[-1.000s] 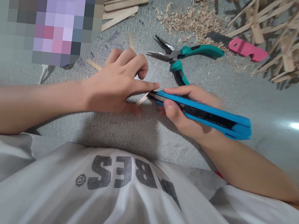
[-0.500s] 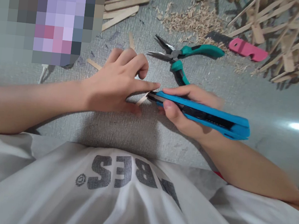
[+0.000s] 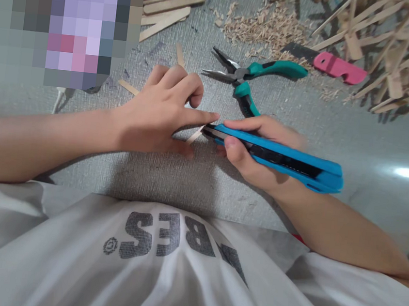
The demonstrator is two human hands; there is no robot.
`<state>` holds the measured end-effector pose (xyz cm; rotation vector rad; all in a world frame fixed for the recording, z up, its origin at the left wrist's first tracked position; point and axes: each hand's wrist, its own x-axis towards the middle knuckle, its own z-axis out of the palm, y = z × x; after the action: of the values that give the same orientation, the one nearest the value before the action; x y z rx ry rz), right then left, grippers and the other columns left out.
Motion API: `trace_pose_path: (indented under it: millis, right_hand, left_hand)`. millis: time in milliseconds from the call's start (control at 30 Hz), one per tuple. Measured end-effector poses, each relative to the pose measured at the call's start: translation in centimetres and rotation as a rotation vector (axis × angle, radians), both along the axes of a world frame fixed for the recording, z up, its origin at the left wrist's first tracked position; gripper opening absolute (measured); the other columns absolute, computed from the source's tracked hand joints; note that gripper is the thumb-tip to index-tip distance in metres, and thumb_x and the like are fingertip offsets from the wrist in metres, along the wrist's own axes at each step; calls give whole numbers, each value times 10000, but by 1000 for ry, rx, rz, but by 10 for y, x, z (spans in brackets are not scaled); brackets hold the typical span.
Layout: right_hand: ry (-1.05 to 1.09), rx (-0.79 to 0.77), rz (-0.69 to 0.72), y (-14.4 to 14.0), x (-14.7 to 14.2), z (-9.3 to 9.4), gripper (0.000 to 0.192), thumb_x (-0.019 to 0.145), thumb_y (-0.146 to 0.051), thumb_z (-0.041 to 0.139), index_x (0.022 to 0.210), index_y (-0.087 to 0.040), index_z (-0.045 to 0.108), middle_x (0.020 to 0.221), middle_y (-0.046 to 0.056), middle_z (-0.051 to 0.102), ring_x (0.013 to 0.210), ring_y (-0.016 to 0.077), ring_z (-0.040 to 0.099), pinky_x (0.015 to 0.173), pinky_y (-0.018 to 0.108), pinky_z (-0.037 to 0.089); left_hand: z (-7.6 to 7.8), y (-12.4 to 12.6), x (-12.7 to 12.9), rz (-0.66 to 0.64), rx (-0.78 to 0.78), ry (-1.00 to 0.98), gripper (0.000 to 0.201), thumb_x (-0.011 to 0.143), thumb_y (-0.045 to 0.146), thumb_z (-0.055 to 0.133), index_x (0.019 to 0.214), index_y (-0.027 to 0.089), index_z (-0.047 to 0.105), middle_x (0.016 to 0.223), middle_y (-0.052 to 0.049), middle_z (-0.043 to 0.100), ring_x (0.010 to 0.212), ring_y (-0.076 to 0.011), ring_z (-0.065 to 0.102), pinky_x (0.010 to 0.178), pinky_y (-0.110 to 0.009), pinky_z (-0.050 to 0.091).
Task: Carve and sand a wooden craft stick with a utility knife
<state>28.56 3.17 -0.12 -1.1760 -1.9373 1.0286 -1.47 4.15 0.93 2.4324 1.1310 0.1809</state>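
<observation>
My right hand [image 3: 251, 153] grips a blue utility knife [image 3: 295, 157], its black nose pointing left. The knife's tip meets a small piece of wooden craft stick [image 3: 194, 136] near the tabletop. Above that piece, the index finger of my left hand [image 3: 161, 114] stretches right, nearly to the knife tip. Its thumb lies below the stick, and the other fingers are curled; together they hold the stick in place. Much of the stick is hidden by this hand. Two more stick ends, one light strip [image 3: 129, 87] and another strip [image 3: 180, 54], show beyond my left hand.
Green-handled needle-nose pliers [image 3: 240, 74] lie open just beyond my hands. A pink-handled blade tool [image 3: 339, 68] rests by a heap of wood chips [image 3: 268, 30]. Craft sticks are stacked at the top [image 3: 174, 1]; a tangled wooden stick assembly [image 3: 394, 46] stands far right. A blurred-out patch covers the upper left.
The knife's back end has shifted very slightly right and down in my right hand. My left hand stays where it was on the stick.
</observation>
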Motion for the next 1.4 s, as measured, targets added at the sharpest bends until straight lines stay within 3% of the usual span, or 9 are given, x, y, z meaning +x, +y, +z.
trace_pose_path:
  millis: [233, 400, 500, 700, 933, 1067, 1267, 1400]
  right_hand:
    - [18, 105, -1, -1, 0, -2, 210, 1103, -538, 849, 1155, -344, 910, 877, 28, 884, 658, 225, 797, 641, 410, 646]
    - [-24, 169, 107, 3, 0, 9, 141, 1114, -417, 818, 1197, -356, 914, 982, 42, 926, 763, 270, 860, 740, 437, 742]
    - [4, 219, 155, 5, 0, 12, 160, 1107, -328, 806, 1216, -368, 917, 1078, 39, 949, 838, 275, 894, 791, 427, 767]
    - [-36, 209, 178, 6, 2, 11, 181, 1119, -353, 798, 1236, -379, 934, 1032, 27, 939, 779, 256, 865, 712, 405, 729]
    - [-15, 223, 206, 7, 2, 13, 249, 1097, -239, 815, 1267, -378, 930, 1070, 20, 945, 817, 255, 882, 726, 397, 720]
    - [-11, 219, 204, 7, 1, 12, 230, 1102, -244, 811, 1255, -375, 923, 1075, 25, 944, 815, 255, 883, 728, 402, 725]
    - [-61, 184, 177, 8, -2, 16, 174, 1090, -278, 819, 1205, -367, 913, 1066, 28, 941, 825, 265, 879, 750, 415, 748]
    - [-80, 161, 194, 11, -4, 24, 149, 1105, -284, 806, 1188, -367, 896, 1067, 28, 934, 826, 258, 873, 743, 410, 745]
  left_hand:
    - [-4, 0, -3, -24, 17, 5, 777, 1112, 726, 701, 1792, 357, 627, 1636, -113, 620, 1528, -446, 527, 1308, -705, 463]
    - [-14, 2, -5, -47, 50, -59, 748, 1189, 840, 447, 1802, 439, 602, 1603, -54, 545, 1540, -436, 525, 1303, -768, 458]
    - [-15, 2, -4, -41, 35, -46, 719, 1201, 829, 411, 1784, 456, 606, 1587, -48, 517, 1532, -432, 518, 1301, -781, 445]
    - [-15, 2, -5, -54, 39, -39, 713, 1203, 785, 418, 1802, 429, 569, 1594, -52, 492, 1559, -447, 492, 1305, -803, 426]
    - [-17, 2, -4, -52, 107, -5, 711, 1211, 846, 374, 1778, 473, 588, 1496, -56, 482, 1481, -432, 547, 1189, -756, 498]
    - [-16, 2, -3, -55, 76, 3, 708, 1220, 826, 336, 1778, 466, 582, 1518, -58, 468, 1504, -435, 530, 1207, -769, 473]
    - [-16, 1, -6, -63, 25, -13, 755, 1186, 812, 446, 1870, 497, 401, 1702, -31, 433, 1648, -471, 438, 1366, -797, 375]
    - [-15, 1, -5, -58, 26, -11, 786, 1207, 800, 450, 1917, 490, 319, 1725, -33, 458, 1652, -472, 461, 1368, -812, 408]
